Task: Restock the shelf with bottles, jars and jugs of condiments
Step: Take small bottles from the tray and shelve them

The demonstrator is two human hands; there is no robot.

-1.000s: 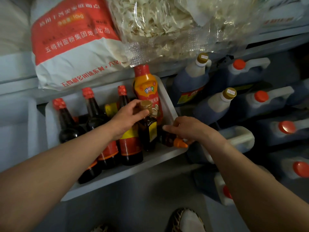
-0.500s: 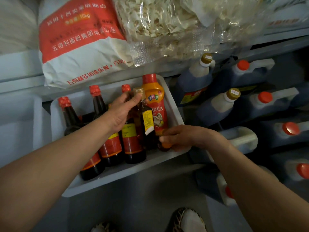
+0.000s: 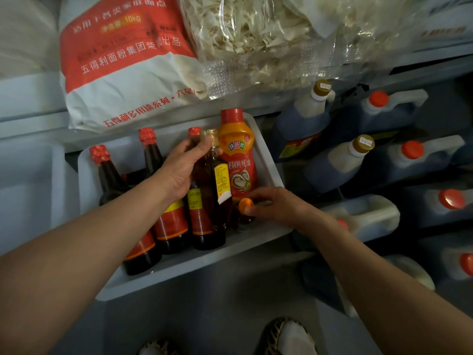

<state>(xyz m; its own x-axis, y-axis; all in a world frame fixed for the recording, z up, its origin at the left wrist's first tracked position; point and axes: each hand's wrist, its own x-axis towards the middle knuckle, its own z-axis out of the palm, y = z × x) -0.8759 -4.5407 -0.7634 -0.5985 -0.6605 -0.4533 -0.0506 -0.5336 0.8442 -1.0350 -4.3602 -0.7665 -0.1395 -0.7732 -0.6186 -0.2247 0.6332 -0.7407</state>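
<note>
With our left hand (image 3: 183,172) gripping the amber bottle (image 3: 214,185) by its neck to keep it upright in the white tray (image 3: 266,155), our right hand (image 3: 276,204) pinches the orange-capped bottle (image 3: 245,206) just beside, seating it.

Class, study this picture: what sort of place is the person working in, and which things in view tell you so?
Probably a food storeroom or a shop's stock shelving. Clues: a large flour sack on the upper shelf, rows of identical jugs of dark liquid to the right, and a white tray packed with sauce bottles.
</note>
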